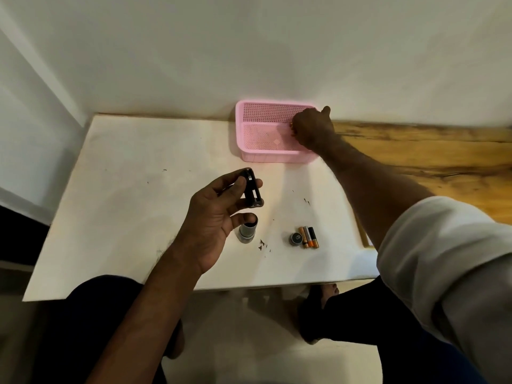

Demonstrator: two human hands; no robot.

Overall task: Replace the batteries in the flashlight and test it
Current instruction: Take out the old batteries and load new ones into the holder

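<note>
Left hand [219, 214] is gripping the empty battery holder [252, 191] above the worktop [124, 203], slots facing up, probably for reloading. Right hand [311, 127] is reaching into the pink basket [266, 156] (grasp cannot be told). Flashlight body [246, 231] is standing upright; batteries [309, 236] are lying beside the cap [296, 239].

The basket [266, 156] sits at the table's [124, 189] far edge, upper centre of frame, the right hand [311, 127] inside it; the left hand [219, 217] holds the battery holder [252, 191] mid-frame above the flashlight body [246, 234]; lower right lie the cap [296, 239] and, touching it, three batteries [309, 237].
</note>
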